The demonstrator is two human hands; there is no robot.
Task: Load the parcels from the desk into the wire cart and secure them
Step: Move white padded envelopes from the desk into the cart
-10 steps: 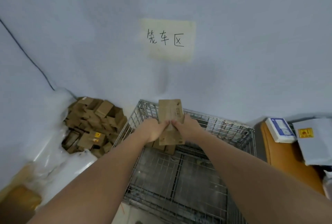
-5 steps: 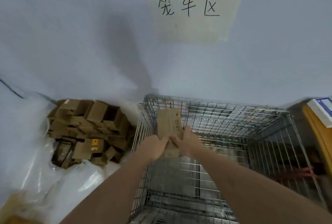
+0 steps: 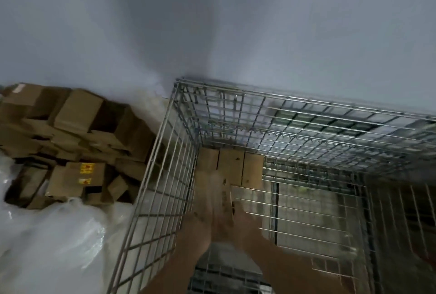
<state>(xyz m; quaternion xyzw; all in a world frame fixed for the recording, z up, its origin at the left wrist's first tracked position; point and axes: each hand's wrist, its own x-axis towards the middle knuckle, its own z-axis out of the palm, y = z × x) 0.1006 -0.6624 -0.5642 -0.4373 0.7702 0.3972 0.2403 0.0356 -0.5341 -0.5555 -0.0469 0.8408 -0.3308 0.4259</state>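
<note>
Plain pale wall fills the far half of the view, with a wire cart [image 3: 306, 109] pushed against it — open top, mesh sides, mesh floor. Heap of brown cardboard boxes [image 3: 70, 142] sits left of the cart on the floor, clear plastic sheeting [image 3: 47, 246] nearer and left of that. Inside the cart, far-left corner, three brown parcels [image 3: 232, 167] stand side by side against the far mesh. Both forearms reach down into the cart from the near edge; left hand [image 3: 203, 220] and right hand [image 3: 238, 218] meet around one more brown parcel [image 3: 219, 190], heavily motion-blurred, held just near of the standing three and close to the left mesh wall. Fingers appear curled onto the parcel's lower end from both sides, but the blur is too strong to tell the exact grip. Step in hand, as I read it: lowering this parcel into the far-left corner to start a second row in front of the first. Next move probably calls for setting it flat-bottomed against the standing three, snug to the left wall so it doesn't tip, then letting go and pulling both hands up clear of the rim. Desk not in view; loading looks early — most of the cart floor bare, securing not yet started.
</note>
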